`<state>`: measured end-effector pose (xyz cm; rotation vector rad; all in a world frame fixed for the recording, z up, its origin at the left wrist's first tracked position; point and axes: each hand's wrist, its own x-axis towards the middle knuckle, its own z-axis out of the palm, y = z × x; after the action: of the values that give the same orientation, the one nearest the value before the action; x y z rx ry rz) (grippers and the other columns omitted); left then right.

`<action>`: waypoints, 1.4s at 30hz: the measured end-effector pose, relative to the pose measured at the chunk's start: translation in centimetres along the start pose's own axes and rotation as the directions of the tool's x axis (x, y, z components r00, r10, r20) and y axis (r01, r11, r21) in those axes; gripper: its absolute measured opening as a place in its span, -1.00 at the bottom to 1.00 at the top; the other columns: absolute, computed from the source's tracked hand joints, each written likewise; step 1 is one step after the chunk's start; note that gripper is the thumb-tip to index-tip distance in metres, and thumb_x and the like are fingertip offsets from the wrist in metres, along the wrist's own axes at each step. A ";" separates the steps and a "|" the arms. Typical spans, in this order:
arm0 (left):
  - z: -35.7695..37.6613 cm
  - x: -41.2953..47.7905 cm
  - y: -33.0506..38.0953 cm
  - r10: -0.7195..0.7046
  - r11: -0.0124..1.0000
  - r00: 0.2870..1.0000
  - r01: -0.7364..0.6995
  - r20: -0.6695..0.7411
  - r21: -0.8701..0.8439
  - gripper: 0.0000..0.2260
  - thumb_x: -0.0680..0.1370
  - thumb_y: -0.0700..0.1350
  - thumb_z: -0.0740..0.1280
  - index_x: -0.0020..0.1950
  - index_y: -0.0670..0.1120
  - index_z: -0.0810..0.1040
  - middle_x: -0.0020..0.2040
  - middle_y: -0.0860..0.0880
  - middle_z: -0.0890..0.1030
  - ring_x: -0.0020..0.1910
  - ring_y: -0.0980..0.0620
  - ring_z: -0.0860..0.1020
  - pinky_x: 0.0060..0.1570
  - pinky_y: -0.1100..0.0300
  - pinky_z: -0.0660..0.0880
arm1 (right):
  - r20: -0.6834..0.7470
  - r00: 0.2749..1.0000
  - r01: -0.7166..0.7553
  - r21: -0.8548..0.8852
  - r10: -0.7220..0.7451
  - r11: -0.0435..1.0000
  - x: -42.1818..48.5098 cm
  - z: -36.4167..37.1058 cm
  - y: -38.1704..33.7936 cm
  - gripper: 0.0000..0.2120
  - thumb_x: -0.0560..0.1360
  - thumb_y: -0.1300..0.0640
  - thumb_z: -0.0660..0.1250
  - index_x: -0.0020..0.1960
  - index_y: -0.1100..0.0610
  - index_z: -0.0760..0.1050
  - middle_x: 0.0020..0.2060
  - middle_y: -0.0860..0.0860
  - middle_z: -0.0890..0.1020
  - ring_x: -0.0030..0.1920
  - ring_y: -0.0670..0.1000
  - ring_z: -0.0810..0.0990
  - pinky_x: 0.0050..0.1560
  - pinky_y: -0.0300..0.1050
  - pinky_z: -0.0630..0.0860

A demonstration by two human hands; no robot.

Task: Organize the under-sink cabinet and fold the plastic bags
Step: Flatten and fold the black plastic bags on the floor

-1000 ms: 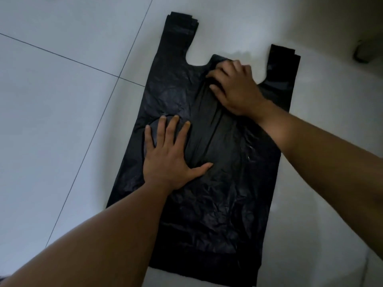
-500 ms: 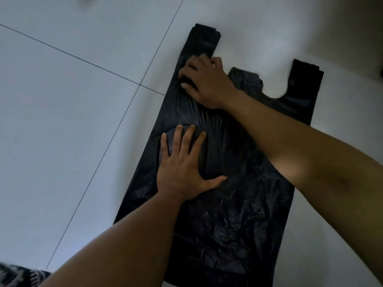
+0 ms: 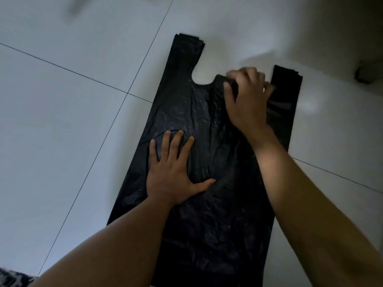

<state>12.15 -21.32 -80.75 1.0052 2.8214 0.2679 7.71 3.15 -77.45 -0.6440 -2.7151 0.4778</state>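
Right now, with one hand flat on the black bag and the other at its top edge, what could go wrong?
The right hand pinches the top edge of the bag; a hard pull against the left hand, pressed flat mid-bag, might stretch or tear the thin plastic.
The bag is wrinkled, so a fold made now could trap creases and come out crooked.
The glossy floor may let the bag slide.

I saw a home interior, likely: glossy white floor tiles with thin dark grout lines, black plastic bag spread flat on them, patterned fabric at one corner.
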 end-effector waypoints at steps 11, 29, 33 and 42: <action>0.1 -0.2 0.0 -0.001 1.000 1.000 0.001 -0.029 0.009 0.01 0.34 0.65 0.04 0.59 0.01 0.23 0.60 -0.08 0.18 0.61 -0.17 0.05 0.51 -0.33 -0.04 | 0.084 0.958 -0.256 -0.190 0.276 0.948 -19.5 -1.9 -1.8 -0.78 0.60 0.03 0.26 0.21 0.01 0.56 0.18 0.03 0.51 0.20 0.13 0.42 0.23 0.17 0.26; 0.8 -0.6 -0.3 0.013 0.997 0.997 -0.018 -0.074 -0.071 -0.06 0.38 0.64 0.00 0.59 0.07 0.18 0.61 -0.04 0.13 0.62 -0.11 -0.03 0.54 -0.26 -0.15 | -0.166 0.967 -0.200 -0.036 0.192 0.979 -21.6 -6.8 2.5 -0.77 0.60 0.02 0.25 0.19 0.06 0.55 0.14 0.06 0.53 0.15 0.09 0.44 0.08 0.02 0.33; 0.3 -0.8 -0.5 0.011 0.993 0.999 -0.016 -0.050 -0.113 -0.12 0.43 0.59 -0.05 0.59 0.08 0.19 0.60 -0.03 0.14 0.62 -0.10 -0.04 0.55 -0.24 -0.18 | 0.186 0.971 -0.120 -0.160 0.149 0.980 -21.9 -5.2 -1.3 -0.68 0.61 0.04 0.18 0.29 0.06 0.54 0.25 0.02 0.51 0.25 0.11 0.42 0.16 0.09 0.40; -5.7 2.4 -1.8 -0.132 0.727 0.938 0.311 0.320 -0.612 -0.19 0.39 0.47 0.15 0.50 0.00 0.41 0.46 -0.08 0.46 0.45 -0.13 0.38 0.52 -0.13 0.18 | 0.561 0.780 -0.244 -0.135 0.277 0.960 -18.8 -8.9 -3.2 -0.65 0.59 0.21 0.15 0.30 0.24 0.53 0.25 0.14 0.53 0.25 0.19 0.49 0.27 0.06 0.46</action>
<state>8.16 -21.82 -75.70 0.4817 2.2779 0.9457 25.77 -6.33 -72.31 -1.0480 -3.2274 0.7793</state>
